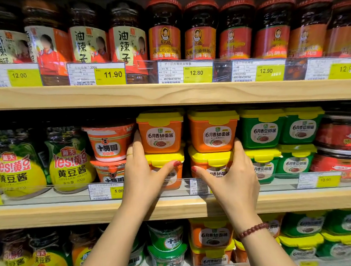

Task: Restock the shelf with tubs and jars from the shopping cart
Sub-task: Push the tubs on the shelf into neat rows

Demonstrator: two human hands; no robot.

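Orange with yellow snap lids, two stacks of tubs stand side by side in the middle of the middle shelf [71,214], and each of the person's hands is on one stack. The left hand [141,167] clasps the lower left orange tub [166,157]: its thumb lies across the front below the lid, while its fingers run up the left side and reach the upper left orange tub [161,136]. A thin ring [129,154] sits on one finger. The right hand [232,176] clasps the lower right orange tub [210,158] the same way, with the thumb on the front label and the fingers wrapped round the right side, their tips touching the base of the upper right orange tub [214,135]. A bead bracelet [253,229] circles the right wrist. Just right of the stacks stand green tubs [262,131] with the same yellow lids, also stacked two high. Just left are round red-and-white tubs [108,145], then yellow soybean paste jars [70,168]. A clear rail [49,197] with price tags runs along the shelf's front edge. The shelf above carries a row of dark chilli sauce jars [164,30] behind yellow price tags [111,75]. The shelf below holds more orange and green tubs [212,235].
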